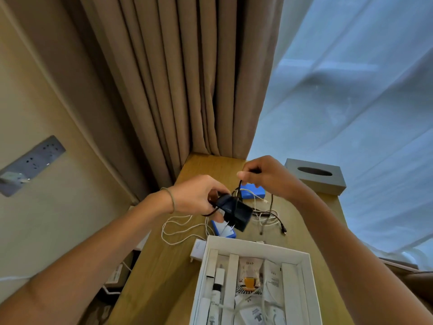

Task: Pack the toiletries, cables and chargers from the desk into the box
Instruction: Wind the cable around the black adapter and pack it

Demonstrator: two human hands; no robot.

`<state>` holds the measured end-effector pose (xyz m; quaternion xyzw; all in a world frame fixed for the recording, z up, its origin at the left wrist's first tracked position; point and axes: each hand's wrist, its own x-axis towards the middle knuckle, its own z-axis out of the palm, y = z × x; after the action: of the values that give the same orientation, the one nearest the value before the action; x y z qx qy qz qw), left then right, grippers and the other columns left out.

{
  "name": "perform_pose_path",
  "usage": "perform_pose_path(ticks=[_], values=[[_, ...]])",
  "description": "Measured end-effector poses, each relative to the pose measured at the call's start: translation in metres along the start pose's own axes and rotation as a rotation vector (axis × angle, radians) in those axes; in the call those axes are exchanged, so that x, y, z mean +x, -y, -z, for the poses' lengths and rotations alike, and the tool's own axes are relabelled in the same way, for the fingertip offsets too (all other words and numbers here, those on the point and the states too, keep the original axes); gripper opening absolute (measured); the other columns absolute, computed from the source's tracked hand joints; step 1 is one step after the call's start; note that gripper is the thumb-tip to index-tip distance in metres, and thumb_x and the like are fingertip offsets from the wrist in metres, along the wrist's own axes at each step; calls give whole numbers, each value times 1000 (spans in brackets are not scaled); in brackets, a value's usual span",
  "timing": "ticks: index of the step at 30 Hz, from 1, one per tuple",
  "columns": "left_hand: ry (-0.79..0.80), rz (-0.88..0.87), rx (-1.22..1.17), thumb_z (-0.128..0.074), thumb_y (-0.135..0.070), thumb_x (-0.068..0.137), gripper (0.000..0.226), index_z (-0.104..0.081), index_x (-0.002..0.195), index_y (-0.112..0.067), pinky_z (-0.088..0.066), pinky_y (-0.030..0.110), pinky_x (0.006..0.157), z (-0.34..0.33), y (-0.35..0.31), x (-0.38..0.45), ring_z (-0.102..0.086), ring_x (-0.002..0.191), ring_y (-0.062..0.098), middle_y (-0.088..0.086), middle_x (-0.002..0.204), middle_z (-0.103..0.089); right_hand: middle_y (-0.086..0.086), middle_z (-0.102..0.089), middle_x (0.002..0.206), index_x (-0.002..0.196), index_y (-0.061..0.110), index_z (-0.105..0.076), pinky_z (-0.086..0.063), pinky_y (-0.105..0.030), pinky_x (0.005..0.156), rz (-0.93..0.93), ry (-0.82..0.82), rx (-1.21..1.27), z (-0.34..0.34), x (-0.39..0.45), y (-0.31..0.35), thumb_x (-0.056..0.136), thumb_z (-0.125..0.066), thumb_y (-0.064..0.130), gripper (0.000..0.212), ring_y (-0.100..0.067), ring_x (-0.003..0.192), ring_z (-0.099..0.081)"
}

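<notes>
Above a light wooden desk (pixel 164 266), a person's left hand (pixel 196 195) grips a black plug-in charger block (pixel 236 213), its two metal prongs pointing down toward the open white cardboard box (pixel 257 248) at the near end of the desk. The right hand (pixel 269 177), raised just beyond the box, pinches the charger's thin black cable (pixel 271 207) between thumb and curled fingers; the cable runs from the charger up to that hand and trails back down onto the desk behind the box. Inside the box lie white tubes and printed sachets (pixel 250 277) side by side. Just beyond the box's far wall sit a blue-and-white packet (pixel 222 231), a looped white cable (pixel 178 228) and, touching the box's left corner, a white charger (pixel 199 250). Farther back rest a blue rectangular power bank (pixel 254 194) and a grey tissue holder (pixel 315 175), before brown curtains (pixel 175 78).
</notes>
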<state>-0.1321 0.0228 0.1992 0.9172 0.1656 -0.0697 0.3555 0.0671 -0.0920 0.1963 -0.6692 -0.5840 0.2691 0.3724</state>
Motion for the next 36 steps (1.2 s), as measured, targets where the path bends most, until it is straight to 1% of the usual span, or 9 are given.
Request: perform_pose_path(ticks=[6,8,11,15,20,24,27,31,36], values=[[-322,-91,-560,-82,-3,77,51,-67,124,-15,-57,26,84,4,-4,-5,-72,104,18,4,108,-76,6,-60,58,75,14,-62,-45,-19,56,-232,-93,532,-55,-18,-39,103,-51,16,30,-14,59,-55],[-530,-27,-639,-82,-6,77,44,-69,115,-25,-56,21,79,-2,-1,0,-72,98,10,-2,102,-77,7,-53,60,74,14,-58,-44,-25,58,-297,-96,398,-81,-29,-41,107,-46,27,37,-15,59,-47],[-784,88,-333,-87,-14,73,37,-72,105,-26,-55,21,81,-4,13,6,-71,92,5,-8,97,-76,7,-54,67,77,21,-58,-44,-20,63,-245,75,75,-101,-51,-23,107,-41,34,37,-3,60,-52],[-509,60,137,-82,-13,74,32,-74,103,-21,-58,39,83,-8,27,3,-69,90,14,-4,91,-74,11,-54,67,77,30,-55,-40,-11,56,-106,45,-189,-67,-56,8,105,-45,23,31,4,58,-52],[-16,-53,-44,-87,-20,73,61,-65,129,-28,-57,30,90,-17,10,-8,-66,106,5,-8,109,-73,6,-63,73,80,22,-64,-39,-14,60,-34,-31,-63,-20,-35,4,103,-54,22,25,2,60,-51],[-48,-164,-387,-82,-4,76,54,-68,125,-19,-57,30,90,-7,-3,-18,-70,108,16,2,111,-75,-2,-62,70,75,18,-62,-48,-32,67,-188,-106,191,-49,-44,-32,104,-52,19,31,-17,63,-55],[-304,-40,-506,-82,-11,79,41,-71,117,-17,-59,35,85,-12,0,-15,-73,97,20,2,101,-77,4,-55,66,74,20,-57,-50,-42,68,-325,-113,205,-94,-59,-42,106,-46,19,34,-15,60,-52],[-628,228,-24,-88,-31,71,31,-66,93,-26,-49,15,62,-29,18,-6,-63,73,2,-14,77,-66,10,-54,68,77,26,-54,-46,-28,63,-268,86,-197,-121,-77,-22,104,-41,20,30,-5,61,-51],[-295,150,235,-82,-25,75,27,-65,96,-33,-51,19,57,-54,30,-8,-65,76,6,-14,80,-65,6,-68,81,90,21,-69,-47,-21,60,-101,-55,-548,-84,-63,5,99,-52,14,20,-9,71,-62]])
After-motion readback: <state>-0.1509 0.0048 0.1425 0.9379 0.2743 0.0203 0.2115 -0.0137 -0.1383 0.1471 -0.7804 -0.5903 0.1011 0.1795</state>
